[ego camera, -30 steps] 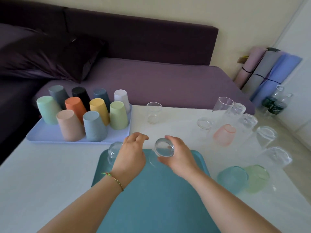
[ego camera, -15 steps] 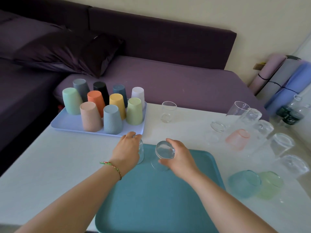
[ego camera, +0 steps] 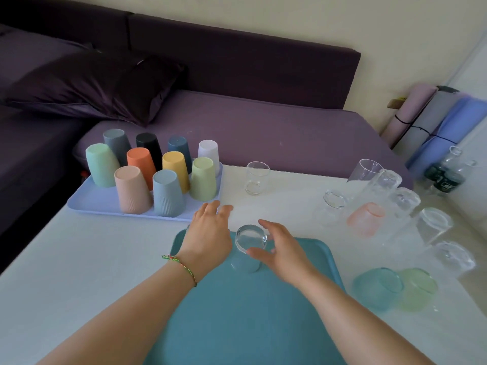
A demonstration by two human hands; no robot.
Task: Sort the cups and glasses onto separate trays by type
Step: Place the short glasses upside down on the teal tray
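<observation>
White worktop (ego camera: 79, 259) under both grips. Teal tray (ego camera: 250, 312) beneath the wrists, running back toward the person. Lilac tray (ego camera: 95, 204) just beyond the left grip (ego camera: 210, 238), carrying ten upturned plastic cups (ego camera: 168, 192). Loose glasses (ego camera: 432, 225), clear and tinted, well right of the right grip (ego camera: 287, 251). One upright clear glass (ego camera: 257, 177) beyond, between the grips. Left grip wide, fingers straight, holding nothing visible. Right grip wide, fingers spread, thumb touching the upturned glass (ego camera: 250, 237), which stands at the teal tray's far end, between both grips.
</observation>
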